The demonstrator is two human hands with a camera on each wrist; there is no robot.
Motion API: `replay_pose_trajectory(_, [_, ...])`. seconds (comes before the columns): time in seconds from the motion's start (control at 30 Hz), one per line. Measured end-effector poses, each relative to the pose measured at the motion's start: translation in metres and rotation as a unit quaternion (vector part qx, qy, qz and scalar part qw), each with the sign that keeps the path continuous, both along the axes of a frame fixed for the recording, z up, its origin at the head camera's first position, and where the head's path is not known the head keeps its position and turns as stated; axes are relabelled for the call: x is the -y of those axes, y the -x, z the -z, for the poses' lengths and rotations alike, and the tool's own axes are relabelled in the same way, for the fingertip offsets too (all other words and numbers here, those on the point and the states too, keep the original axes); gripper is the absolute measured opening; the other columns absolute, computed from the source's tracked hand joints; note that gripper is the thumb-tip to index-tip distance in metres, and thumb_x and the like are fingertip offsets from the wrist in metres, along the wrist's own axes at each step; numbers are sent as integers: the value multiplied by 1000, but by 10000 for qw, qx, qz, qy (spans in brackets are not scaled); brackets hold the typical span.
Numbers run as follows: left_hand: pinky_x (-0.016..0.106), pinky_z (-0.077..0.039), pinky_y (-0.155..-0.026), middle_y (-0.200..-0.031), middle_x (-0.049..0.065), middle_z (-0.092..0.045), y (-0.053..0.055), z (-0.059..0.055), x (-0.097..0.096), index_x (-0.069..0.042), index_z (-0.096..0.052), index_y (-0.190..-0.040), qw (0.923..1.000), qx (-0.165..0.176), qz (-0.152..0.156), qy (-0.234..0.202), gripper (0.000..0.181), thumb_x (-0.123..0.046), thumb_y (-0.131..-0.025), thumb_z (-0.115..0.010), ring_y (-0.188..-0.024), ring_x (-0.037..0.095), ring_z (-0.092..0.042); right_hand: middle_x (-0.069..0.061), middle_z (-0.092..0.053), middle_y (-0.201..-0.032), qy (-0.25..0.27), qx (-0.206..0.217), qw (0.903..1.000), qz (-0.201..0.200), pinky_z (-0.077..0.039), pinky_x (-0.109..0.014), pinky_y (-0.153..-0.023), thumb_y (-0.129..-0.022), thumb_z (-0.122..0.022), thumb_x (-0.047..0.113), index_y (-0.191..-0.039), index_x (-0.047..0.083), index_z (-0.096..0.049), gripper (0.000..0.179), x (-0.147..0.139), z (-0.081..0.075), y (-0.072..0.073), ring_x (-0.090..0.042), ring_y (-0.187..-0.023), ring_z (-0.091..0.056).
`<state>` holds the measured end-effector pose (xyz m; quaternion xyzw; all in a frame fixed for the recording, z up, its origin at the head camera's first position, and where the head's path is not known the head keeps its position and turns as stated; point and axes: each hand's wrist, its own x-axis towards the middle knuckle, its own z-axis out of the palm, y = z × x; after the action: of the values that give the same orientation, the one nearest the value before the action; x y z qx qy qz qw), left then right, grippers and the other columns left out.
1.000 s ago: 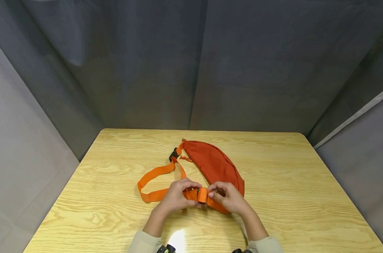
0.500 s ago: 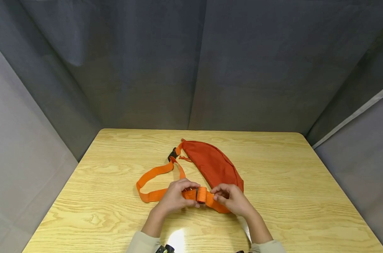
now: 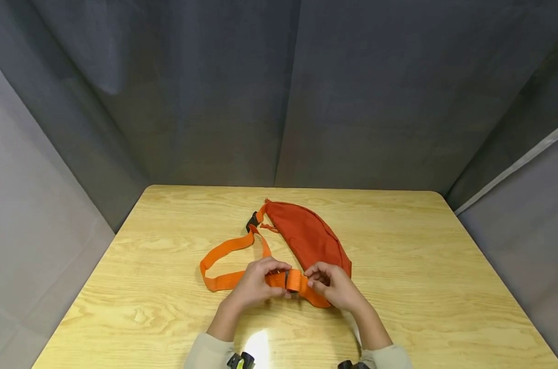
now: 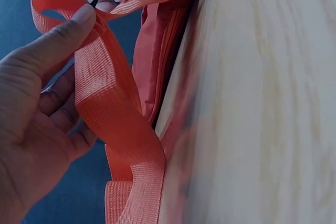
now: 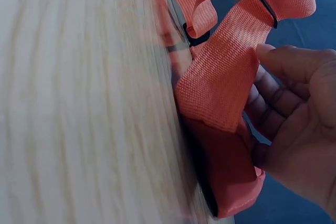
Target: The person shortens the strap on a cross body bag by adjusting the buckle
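A red waist bag (image 3: 311,230) lies on the table with its orange webbing strap (image 3: 221,251) spread to the left. My left hand (image 3: 255,282) pinches the strap at a black slider (image 5: 265,4), thumb on one edge and fingers on the other. Just right of the slider the webbing stands up in a small loop (image 3: 294,280). My right hand (image 3: 336,287) holds the strap between that loop and the bag, its thumb (image 5: 286,59) at the webbing's edge and its other fingers partly hidden behind. The strap is raised off the table between the hands.
A black side-release buckle (image 3: 252,221) joins the strap near the bag's far end, beside a red zip cord (image 3: 269,227). The wooden table (image 3: 421,266) is bounded by grey curtains (image 3: 366,92) at the back and sides.
My right fingers shifted slightly right along the strap, then came back a little toward the loop. The left hand keeps its hold at the slider; the bag stays in place.
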<state>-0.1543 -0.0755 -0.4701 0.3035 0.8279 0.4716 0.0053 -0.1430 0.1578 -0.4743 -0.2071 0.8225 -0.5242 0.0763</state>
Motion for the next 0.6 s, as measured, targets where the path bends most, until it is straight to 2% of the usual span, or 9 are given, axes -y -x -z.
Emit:
replay_pose_trajectory(0.17, [25,-48,-75,-98,-7,-61,1,0,-1,-12,-67,-110,9999,50,60,65,47,-16,-66,-85,-86,10,-56,-6,-61,-84,56,69,10000,-46,-48,-25,-59,-87,-63,3,-97,3,-62,9,1,0,1,-17,-73,-56])
replay_pose_trajectory(0.3, [25,-48,-76,-98,-8,-61,1,1,-2,-13,-67,-110,9998,117,65,130,48,-17,-66,-85,-86,10,-56,-5,-61,-85,-53,-44,10000,-63,-48,-25,-61,-86,-65,3,-97,4,-62,11,3,-1,2,-17,-74,-56])
replay_pose_trajectory(0.6, [26,-48,-75,-97,-9,-61,1,0,-3,-14,-67,-110,10000,12,-1,90,47,-18,-66,-85,-86,11,-57,1,-60,-94,-279,-524,9980,-200,-50,-32,-73,-75,-78,7,-115,9,-56,46,8,-11,-5,-19,-85,-58])
